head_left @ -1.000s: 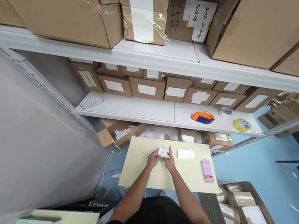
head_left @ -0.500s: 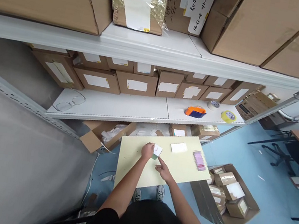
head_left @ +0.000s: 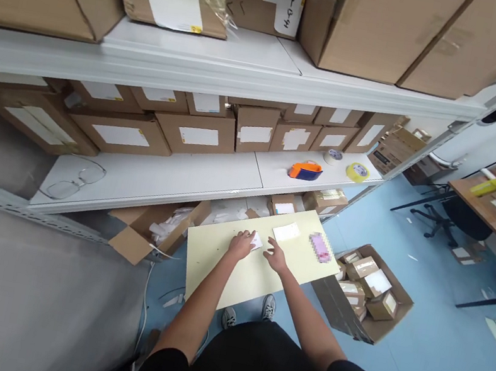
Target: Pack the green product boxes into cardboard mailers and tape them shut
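Observation:
On a pale yellow board lies a small white-topped box, partly covered by my left hand. The fingers of that hand bend over the near left side of the box and hold it against the board. My right hand hovers just right of the box, fingers apart and holding nothing. Beyond it rests a white paper slip or pad. Farther right on the board is a pink, pixelated item whose kind is obscured.
A shelf ahead carries glasses, an orange-and-blue tape dispenser, tape rolls and labelled cartons. An open carton stands left of the board. At right, a large carton holds several small boxes.
My left hand has turned the box down onto the board, and its green side no longer shows. My right hand's fingers have spread from a pointing shape. The view has shifted right.

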Demonstrator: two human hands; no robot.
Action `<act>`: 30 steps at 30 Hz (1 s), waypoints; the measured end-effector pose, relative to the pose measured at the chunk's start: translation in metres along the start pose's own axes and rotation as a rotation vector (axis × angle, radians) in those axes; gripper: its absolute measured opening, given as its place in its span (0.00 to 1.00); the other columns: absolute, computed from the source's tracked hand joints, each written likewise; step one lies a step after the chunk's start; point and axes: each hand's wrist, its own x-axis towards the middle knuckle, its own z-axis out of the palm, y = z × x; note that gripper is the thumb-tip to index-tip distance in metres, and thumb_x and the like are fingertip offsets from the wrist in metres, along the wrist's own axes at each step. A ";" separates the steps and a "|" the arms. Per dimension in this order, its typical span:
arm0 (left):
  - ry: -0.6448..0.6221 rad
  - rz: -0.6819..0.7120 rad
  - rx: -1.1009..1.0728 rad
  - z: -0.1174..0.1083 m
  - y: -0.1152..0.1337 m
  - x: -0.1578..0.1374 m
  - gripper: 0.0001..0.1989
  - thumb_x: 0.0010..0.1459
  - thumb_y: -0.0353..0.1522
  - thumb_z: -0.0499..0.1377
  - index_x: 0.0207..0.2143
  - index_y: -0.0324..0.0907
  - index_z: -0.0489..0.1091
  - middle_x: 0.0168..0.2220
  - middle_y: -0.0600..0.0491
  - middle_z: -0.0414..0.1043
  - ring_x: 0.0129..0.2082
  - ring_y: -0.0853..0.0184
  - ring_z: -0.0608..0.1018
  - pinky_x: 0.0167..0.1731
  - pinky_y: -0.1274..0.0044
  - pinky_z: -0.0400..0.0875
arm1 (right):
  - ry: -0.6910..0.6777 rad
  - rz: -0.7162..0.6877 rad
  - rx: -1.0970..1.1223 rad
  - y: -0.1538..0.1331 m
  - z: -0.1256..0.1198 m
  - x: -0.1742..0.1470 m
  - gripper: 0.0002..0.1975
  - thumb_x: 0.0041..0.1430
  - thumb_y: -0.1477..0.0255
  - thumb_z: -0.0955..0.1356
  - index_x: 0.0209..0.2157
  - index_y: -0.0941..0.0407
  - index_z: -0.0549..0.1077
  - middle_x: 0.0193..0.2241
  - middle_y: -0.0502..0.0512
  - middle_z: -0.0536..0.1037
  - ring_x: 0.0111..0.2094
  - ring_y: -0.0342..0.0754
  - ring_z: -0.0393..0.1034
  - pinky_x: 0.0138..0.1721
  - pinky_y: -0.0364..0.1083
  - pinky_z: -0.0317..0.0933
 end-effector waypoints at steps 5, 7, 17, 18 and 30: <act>-0.045 0.033 0.089 -0.010 0.001 0.006 0.34 0.61 0.37 0.62 0.68 0.46 0.59 0.62 0.40 0.66 0.60 0.48 0.68 0.55 0.63 0.68 | -0.109 -0.156 0.000 -0.008 0.020 0.013 0.24 0.56 0.78 0.67 0.55 0.52 0.74 0.53 0.56 0.80 0.50 0.51 0.77 0.55 0.52 0.71; -0.066 0.041 0.116 -0.011 0.004 0.007 0.35 0.58 0.36 0.65 0.67 0.45 0.61 0.60 0.39 0.67 0.60 0.48 0.69 0.56 0.62 0.68 | -0.079 -0.138 -0.003 -0.004 0.030 0.011 0.21 0.59 0.77 0.66 0.54 0.53 0.74 0.51 0.57 0.80 0.46 0.50 0.78 0.53 0.52 0.73; -0.126 0.061 0.093 -0.016 0.024 0.020 0.29 0.50 0.33 0.69 0.56 0.38 0.74 0.51 0.38 0.77 0.52 0.49 0.78 0.53 0.67 0.69 | -0.095 -0.070 0.054 0.019 0.032 -0.010 0.30 0.59 0.73 0.68 0.63 0.53 0.69 0.61 0.61 0.73 0.55 0.55 0.74 0.58 0.56 0.70; -0.125 0.059 0.072 -0.020 0.019 0.021 0.25 0.53 0.35 0.68 0.54 0.41 0.76 0.50 0.40 0.79 0.52 0.50 0.79 0.52 0.68 0.70 | -0.107 -0.065 0.057 0.020 0.031 -0.010 0.29 0.59 0.72 0.68 0.63 0.53 0.69 0.61 0.62 0.73 0.55 0.55 0.74 0.58 0.56 0.69; 0.353 -0.358 -0.391 0.005 -0.006 0.013 0.24 0.68 0.35 0.55 0.65 0.47 0.68 0.68 0.47 0.64 0.67 0.59 0.69 0.63 0.69 0.66 | -0.123 -0.018 0.067 0.007 0.030 -0.012 0.26 0.60 0.68 0.70 0.61 0.52 0.73 0.58 0.59 0.77 0.54 0.57 0.76 0.57 0.56 0.70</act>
